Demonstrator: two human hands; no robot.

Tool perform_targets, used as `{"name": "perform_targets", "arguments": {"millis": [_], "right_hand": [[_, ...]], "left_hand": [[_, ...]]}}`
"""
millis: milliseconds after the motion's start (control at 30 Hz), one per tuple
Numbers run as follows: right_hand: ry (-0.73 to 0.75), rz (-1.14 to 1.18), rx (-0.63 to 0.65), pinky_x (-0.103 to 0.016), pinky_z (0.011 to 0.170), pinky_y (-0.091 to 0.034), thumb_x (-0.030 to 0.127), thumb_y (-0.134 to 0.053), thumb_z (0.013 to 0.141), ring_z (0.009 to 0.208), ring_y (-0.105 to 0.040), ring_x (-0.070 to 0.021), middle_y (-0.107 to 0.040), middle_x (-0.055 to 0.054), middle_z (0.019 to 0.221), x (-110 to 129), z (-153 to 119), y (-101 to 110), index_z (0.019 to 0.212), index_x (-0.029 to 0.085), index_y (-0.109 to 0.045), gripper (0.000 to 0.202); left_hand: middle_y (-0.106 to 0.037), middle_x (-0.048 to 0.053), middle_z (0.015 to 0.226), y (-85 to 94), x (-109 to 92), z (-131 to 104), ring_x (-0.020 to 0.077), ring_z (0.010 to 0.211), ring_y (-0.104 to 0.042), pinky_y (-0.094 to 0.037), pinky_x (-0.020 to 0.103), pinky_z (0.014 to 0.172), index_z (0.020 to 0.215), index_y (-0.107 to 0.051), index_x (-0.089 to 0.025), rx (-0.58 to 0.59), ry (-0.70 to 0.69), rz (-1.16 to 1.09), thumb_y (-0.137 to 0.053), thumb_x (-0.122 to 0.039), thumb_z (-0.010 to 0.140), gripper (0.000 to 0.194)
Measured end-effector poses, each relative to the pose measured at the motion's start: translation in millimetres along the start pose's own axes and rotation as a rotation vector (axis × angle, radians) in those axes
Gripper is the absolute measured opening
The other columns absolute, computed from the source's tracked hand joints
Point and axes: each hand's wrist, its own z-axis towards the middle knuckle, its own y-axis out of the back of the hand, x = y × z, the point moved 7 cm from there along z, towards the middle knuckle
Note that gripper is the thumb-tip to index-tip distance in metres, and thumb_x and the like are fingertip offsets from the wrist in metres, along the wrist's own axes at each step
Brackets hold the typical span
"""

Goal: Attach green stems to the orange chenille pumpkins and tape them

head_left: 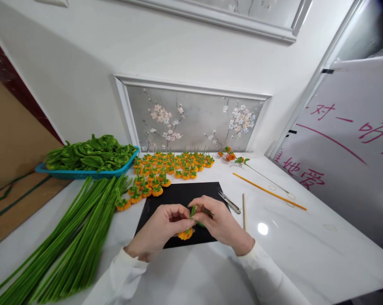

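Head view. Both hands worked above a black mat (178,192) on a white table (305,250). The left hand (166,225) had its thumb and index finger pressed together, pinching the base of a green fuzzy strip (193,210). The right hand (217,218) pinched the same strip between thumb and bent fingers, close beside the left fingertips. An orange ribbed piece (185,234) sat just below the left fingertips, over the mat; the fingers hid whether it was joined to the strip. A green item under the right hand was too covered to identify.

To the left lay a bundle of green chenille stems (83,237) and a blue tray (83,174) heaped with green leaf loops (92,156). Beyond the mat stood rows of orange pieces with green tops (178,162). At the right, thread snips (230,202) overlapped the mat edge, near a wooden stick (244,212) and an orange chenille stem (269,191).

Fault conditions, as judged: a loosened left pinch could have let the orange ribbed piece rotate or drop. Excess twist by the right hand could have kinked the strip's core or flattened its pile. A wide leftward elbow sweep could have scattered the stem bundle; a rightward one could have displaced the snips.
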Motion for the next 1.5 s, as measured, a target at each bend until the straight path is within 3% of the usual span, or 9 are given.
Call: {"name": "perform_targets", "arguments": {"millis": [133,267,367,500,800,967,1267,1500], "right_hand": [[0.058,0.012,0.029,-0.023,0.063,-0.044,0.013,-0.052,0.089,0.069,-0.054,-0.0123,-0.055,-0.001,0.078,3.3,-0.2,-0.8,0.091,0.021,-0.067,0.017],[0.097,-0.013,0.014,-0.024,0.063,-0.044,0.013,-0.051,0.089,0.069,-0.055,-0.0131,-0.055,-0.002,0.077,6.6,-1.4,-1.2,0.085,0.019,-0.066,0.017],[0.107,-0.065,0.022,-0.024,0.062,-0.043,0.010,-0.051,0.087,0.069,-0.054,-0.0136,-0.055,-0.002,0.075,7.6,-2.5,-4.5,0.082,0.019,-0.064,0.017],[0.106,-0.088,0.055,-0.024,0.063,-0.042,0.009,-0.051,0.087,0.070,-0.054,-0.0132,-0.055,-0.001,0.076,6.6,-3.1,-8.5,0.080,0.019,-0.063,0.018],[0.057,-0.037,0.052,-0.022,0.063,-0.043,0.012,-0.055,0.088,0.070,-0.054,-0.0124,-0.058,0.000,0.077,3.3,-1.4,-4.5,0.093,0.022,-0.067,0.016],[0.087,-0.020,0.061,-0.023,0.065,-0.044,0.014,-0.054,0.089,0.071,-0.056,-0.0131,-0.060,-0.002,0.078,3.5,-1.9,-5.4,0.092,0.021,-0.069,0.017],[0.039,0.006,-0.015,-0.022,0.059,-0.044,0.019,-0.060,0.086,0.064,-0.054,-0.0116,-0.057,0.000,0.074,-2.0,-0.9,0.1,0.102,0.024,-0.067,0.018],[0.054,-0.004,-0.007,-0.022,0.058,-0.043,0.019,-0.062,0.085,0.063,-0.054,-0.0121,-0.058,0.000,0.071,-0.1,0.2,1.2,0.101,0.022,-0.067,0.017]], "left_hand": [[-0.056,-0.002,0.062,0.9,-1.0,1.1,0.0097,0.056,-0.047,-0.037,0.023,0.053,0.068,-0.065,-0.014,0.008,-0.034,0.015,-0.073,-0.030,0.069,0.018],[-0.062,0.004,0.084,-1.7,-7.7,1.2,0.0119,0.065,-0.051,-0.044,0.025,0.059,0.067,-0.066,-0.014,0.028,-0.115,0.089,-0.069,-0.028,0.071,0.015],[-0.061,0.006,0.093,-1.4,-12.3,0.6,0.0147,0.071,-0.056,-0.047,0.028,0.064,0.063,-0.064,-0.014,-0.028,-0.165,0.224,-0.068,-0.027,0.070,0.016],[-0.059,0.004,0.086,0.9,-12.8,0.5,0.0141,0.068,-0.056,-0.047,0.026,0.061,0.052,-0.056,-0.015,-0.089,-0.194,0.299,-0.069,-0.024,0.068,0.023],[-0.048,-0.004,0.056,-1.3,-9.7,0.3,0.0103,0.055,-0.043,-0.035,0.023,0.051,0.055,-0.053,-0.016,0.013,-0.143,0.208,-0.069,-0.030,0.072,0.027],[-0.044,-0.005,0.055,-5.7,-7.6,-0.2,0.0089,0.053,-0.037,-0.030,0.023,0.051,0.057,-0.052,-0.015,0.064,-0.093,0.214,-0.066,-0.033,0.073,0.028],[-0.044,-0.004,0.052,-0.6,-10.7,0.6,0.0095,0.052,-0.039,-0.033,0.024,0.051,0.052,-0.054,-0.015,-0.032,-0.124,0.214,-0.067,-0.035,0.072,0.031],[-0.040,-0.004,0.053,-3.6,-11.7,-0.6,0.0101,0.053,-0.036,-0.029,0.024,0.051,0.051,-0.049,-0.016,-0.001,-0.131,0.268,-0.063,-0.036,0.075,0.033]]}}
